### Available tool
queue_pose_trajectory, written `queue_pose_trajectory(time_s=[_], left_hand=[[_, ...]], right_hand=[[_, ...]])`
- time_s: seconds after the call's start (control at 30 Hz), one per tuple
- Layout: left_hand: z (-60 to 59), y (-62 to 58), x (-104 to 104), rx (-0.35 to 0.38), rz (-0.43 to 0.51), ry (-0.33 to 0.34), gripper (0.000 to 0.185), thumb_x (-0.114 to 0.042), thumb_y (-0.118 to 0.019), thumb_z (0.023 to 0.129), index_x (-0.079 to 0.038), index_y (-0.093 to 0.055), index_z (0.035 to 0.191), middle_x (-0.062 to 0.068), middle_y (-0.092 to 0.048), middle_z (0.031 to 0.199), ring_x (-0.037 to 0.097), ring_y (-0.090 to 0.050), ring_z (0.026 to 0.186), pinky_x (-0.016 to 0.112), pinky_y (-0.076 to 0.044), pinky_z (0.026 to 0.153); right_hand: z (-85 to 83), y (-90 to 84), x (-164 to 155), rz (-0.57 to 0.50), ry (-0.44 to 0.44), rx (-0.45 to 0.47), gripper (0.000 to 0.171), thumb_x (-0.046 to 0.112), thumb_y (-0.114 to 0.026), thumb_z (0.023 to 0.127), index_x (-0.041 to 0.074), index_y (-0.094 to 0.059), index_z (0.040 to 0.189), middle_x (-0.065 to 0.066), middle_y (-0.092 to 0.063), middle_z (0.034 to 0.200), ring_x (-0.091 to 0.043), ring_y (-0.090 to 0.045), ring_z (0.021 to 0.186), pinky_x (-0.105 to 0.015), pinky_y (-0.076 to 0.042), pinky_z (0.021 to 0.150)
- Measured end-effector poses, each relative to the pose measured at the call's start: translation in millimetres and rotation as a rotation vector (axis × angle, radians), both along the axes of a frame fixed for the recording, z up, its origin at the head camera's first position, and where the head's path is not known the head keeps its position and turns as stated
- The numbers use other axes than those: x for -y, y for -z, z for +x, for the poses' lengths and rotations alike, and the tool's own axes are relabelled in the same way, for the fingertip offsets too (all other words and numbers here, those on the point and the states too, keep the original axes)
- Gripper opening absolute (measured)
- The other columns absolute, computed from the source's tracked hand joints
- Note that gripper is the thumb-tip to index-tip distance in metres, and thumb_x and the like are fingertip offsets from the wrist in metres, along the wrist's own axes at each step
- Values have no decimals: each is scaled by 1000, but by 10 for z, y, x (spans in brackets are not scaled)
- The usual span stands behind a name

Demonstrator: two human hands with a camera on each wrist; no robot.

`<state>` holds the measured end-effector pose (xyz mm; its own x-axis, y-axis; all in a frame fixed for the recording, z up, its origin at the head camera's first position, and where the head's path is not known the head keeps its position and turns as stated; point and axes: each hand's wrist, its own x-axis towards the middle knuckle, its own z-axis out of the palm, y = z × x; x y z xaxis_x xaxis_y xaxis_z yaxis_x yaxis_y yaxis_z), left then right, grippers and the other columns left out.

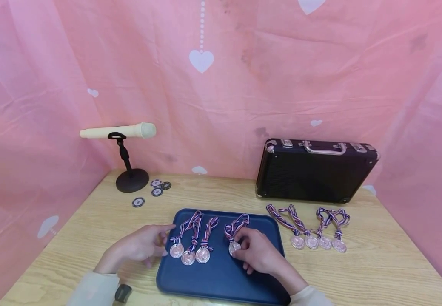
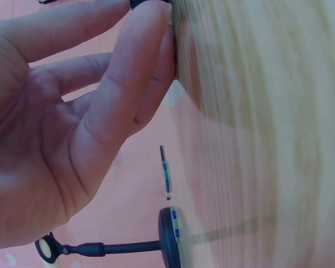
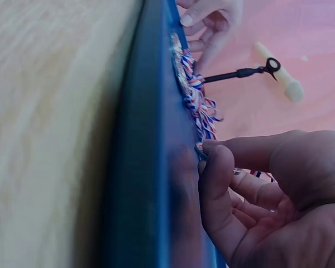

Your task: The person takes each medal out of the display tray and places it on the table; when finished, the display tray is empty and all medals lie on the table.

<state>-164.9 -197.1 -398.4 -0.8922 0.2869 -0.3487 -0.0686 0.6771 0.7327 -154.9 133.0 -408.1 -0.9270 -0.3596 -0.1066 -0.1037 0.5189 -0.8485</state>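
Observation:
A dark blue tray (image 1: pixel 221 284) lies on the table, with three silver medals (image 1: pixel 203 255) on striped ribbons side by side in its left half. My right hand (image 1: pixel 257 250) pinches a fourth medal (image 1: pixel 234 247) between thumb and forefinger, over the tray's right half. Its red, white and blue ribbon (image 1: pixel 240 222) trails away behind the fingers. In the right wrist view the thumb and forefinger (image 3: pixel 216 159) meet at the medal's edge. My left hand (image 1: pixel 142 244) touches the tray's left edge, thumb and forefinger extended and apart.
Right of the tray lie several more ribboned medals (image 1: pixel 324 242). A black case (image 1: pixel 312 174) stands behind them against the pink cloth. At the back left, a cream microphone (image 1: pixel 129 131) sits on a black stand (image 1: pixel 132 180), beside several poker chips (image 1: pixel 138 202).

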Motion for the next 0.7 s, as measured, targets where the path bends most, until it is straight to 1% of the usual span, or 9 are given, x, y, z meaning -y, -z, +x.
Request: queue_pose_trajectory(time_s=[0.1, 0.23, 0.37, 0.47, 0.57, 0.7], left_hand=[[-3, -4, -4, 2, 2, 0, 72, 7, -74, 92, -12, -50, 158, 6, -57, 104, 21, -52, 52, 35, -59, 49], [-10, -3, 2, -2, -10, 10, 71, 6, -73, 93, -10, -49, 158, 6, -58, 102, 22, -57, 52, 35, -59, 50], [-19, 5, 15, -8, -15, 22, 70, 5, -73, 94, -9, -49, 158, 5, -58, 102, 23, -60, 53, 34, -59, 50], [-21, 12, 21, 0, -12, 22, 70, 4, -73, 94, -9, -48, 158, 6, -58, 103, 23, -60, 55, 33, -58, 50], [-22, 19, 19, 3, -10, 20, 72, 4, -73, 93, -10, -48, 159, 6, -58, 103, 23, -60, 55, 33, -58, 50], [-17, 28, 25, -5, 3, 29, 73, 5, -74, 92, -9, -47, 159, 6, -58, 103, 22, -57, 53, 36, -59, 50]], right_hand=[[-13, -35, -75, -29, 13, 2, 20, 6, -78, 92, 4, -64, 105, -3, -60, 66, -10, -58, 43, -37, -57, 41], [-24, -100, -196, -77, 38, 9, 23, 5, -76, 93, 1, -62, 111, -5, -59, 70, -13, -58, 46, -39, -57, 41], [-31, -168, -349, -87, 86, 4, 27, 4, -73, 94, 0, -61, 117, -7, -59, 75, -16, -59, 48, -40, -57, 42], [-34, -222, -489, -73, 130, -6, 30, 5, -73, 94, 0, -61, 122, -10, -60, 78, -18, -60, 49, -38, -56, 41], [-30, -272, -658, -69, 179, -2, 33, 6, -72, 95, 1, -61, 125, -9, -60, 81, -18, -59, 51, -31, -52, 41], [-10, -310, -928, -55, 243, -7, 38, 6, -70, 97, 0, -59, 133, -8, -61, 86, -18, -58, 54, -25, -47, 44]])
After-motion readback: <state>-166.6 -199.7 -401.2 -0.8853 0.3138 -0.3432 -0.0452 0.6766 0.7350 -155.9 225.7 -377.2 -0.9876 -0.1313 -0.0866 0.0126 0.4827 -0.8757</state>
